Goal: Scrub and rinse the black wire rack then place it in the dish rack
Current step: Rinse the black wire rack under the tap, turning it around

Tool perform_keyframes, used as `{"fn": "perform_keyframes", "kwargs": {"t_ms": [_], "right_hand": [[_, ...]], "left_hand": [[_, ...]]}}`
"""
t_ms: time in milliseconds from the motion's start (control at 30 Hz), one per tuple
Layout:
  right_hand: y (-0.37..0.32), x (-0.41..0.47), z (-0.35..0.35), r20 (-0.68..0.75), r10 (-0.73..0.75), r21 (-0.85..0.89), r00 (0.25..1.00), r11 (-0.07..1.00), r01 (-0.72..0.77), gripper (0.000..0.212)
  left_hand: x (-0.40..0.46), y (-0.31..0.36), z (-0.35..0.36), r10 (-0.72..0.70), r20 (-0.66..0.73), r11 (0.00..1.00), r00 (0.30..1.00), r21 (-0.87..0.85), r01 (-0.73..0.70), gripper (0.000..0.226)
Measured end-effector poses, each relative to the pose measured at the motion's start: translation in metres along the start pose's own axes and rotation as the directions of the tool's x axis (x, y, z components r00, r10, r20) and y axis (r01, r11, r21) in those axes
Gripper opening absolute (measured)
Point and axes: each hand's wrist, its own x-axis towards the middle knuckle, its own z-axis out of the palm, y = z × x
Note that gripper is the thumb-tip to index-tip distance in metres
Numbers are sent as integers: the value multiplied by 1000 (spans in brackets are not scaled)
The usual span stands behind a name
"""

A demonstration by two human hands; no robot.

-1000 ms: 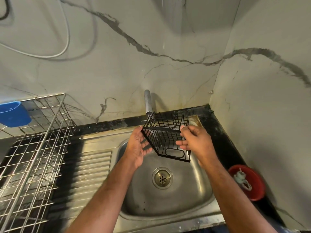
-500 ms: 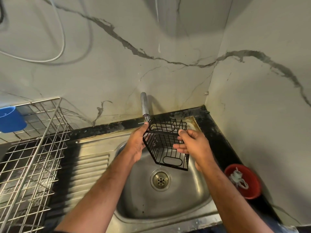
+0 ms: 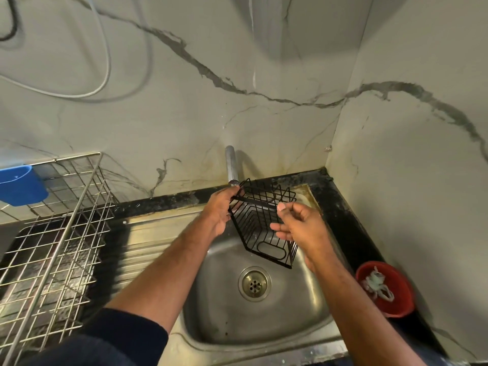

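Two hands hold the black wire rack (image 3: pixel 264 223) over the sink (image 3: pixel 264 326), close under the tap (image 3: pixel 231 165).

Left hand (image 3: pixel 220 210) pinches the rack's upper left rim, likely to keep it tilted beneath the spout so water drains into the basin. Right hand (image 3: pixel 298 223) sits at the rack's right side, fingers loosely bent, thumb on the top bar; a firm grasp cannot be confirmed. Dish rack (image 3: pixel 52 233) waits on the counter's left end, well apart. No water stream is discernible.
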Motion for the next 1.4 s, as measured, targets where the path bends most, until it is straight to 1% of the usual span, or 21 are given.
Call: {"fn": "perform_keyframes", "kwargs": {"t_ms": [67, 167, 233, 400, 467, 567, 600, 667, 700, 767, 800, 900, 933, 1067, 1133, 1167, 1267, 1400], "right_hand": [[1, 1, -1, 4, 6, -4, 1000, 1000, -6, 3], [2, 3, -3, 19, 27, -29, 999, 999, -27, 6], [3, 4, -5, 26, 43, -47, 999, 998, -42, 9], [2, 8, -6, 36, 45, -84, 998, 996, -42, 21], [1, 8, -4, 34, 37, -76, 999, 997, -34, 22], [2, 8, 3, 31, 29, -67, 999, 997, -27, 23], [3, 10, 5, 29, 26, -69, 999, 997, -24, 24], [5, 12, 11, 29, 23, -80, 999, 997, -21, 23], [6, 13, 15, 30, 21, -89, 999, 996, -18, 21], [9, 16, 20, 15, 15, -113, 1000, 994, -13, 14], [10, 18, 22, 10, 10, -124, 1000, 992, -9, 10], [9, 20, 29, 14, -7, -149, 1000, 989, 9, 8], [9, 21, 31, 18, -13, -151, 1000, 988, 16, 11], [10, 27, 41, 24, -59, -135, 998, 989, 61, 20], [12, 35, 45, 23, -72, -153, 997, 985, 74, 23], [13, 38, 48, 31, -76, -158, 997, 984, 80, 23], [13, 49, 54, 61, -67, -150, 996, 986, 76, 25], [13, 63, 63, 124, -99, -128, 987, 985, 115, 15]], "left_hand": [[3, 5, 3, 9, 6, 1000, 1000, 3, -9, 15], [7, 11, 9, 39, 25, 999, 999, -24, -39, 16], [8, 12, 11, 52, 35, 998, 998, -21, -52, 13], [5, 13, 11, 82, 40, 997, 996, -3, -82, 19], [0, 8, 7, 90, 16, 996, 996, -27, -89, 24], [-12, 1, -7, 56, -48, 995, 997, -78, -60, 34], [-15, -2, -12, 47, -63, 995, 997, -87, -53, 33], [-25, -8, -23, 38, -95, 994, 995, -103, -47, 19], [-32, -10, -29, 30, -112, 993, 993, -112, -42, 19], [-42, -15, -37, 10, -122, 994, 993, -111, -23, 38], [-47, -18, -41, 6, -121, 993, 993, -113, -20, 40], [-64, -21, -49, -1, -129, 993, 992, -115, -14, 18], [-67, -23, -51, -3, -133, 992, 991, -125, -14, 19], [-82, -32, -62, 3, -169, 982, 986, -188, -36, 50], [-88, -33, -63, 1, -161, 982, 987, -188, -32, 63], [-91, -33, -62, 0, -166, 981, 986, -193, -33, 62], [-100, -35, -60, -12, -185, 979, 983, -203, -27, 47], [-110, -40, -61, 3, -208, 981, 978, -188, -43, 47]]}}
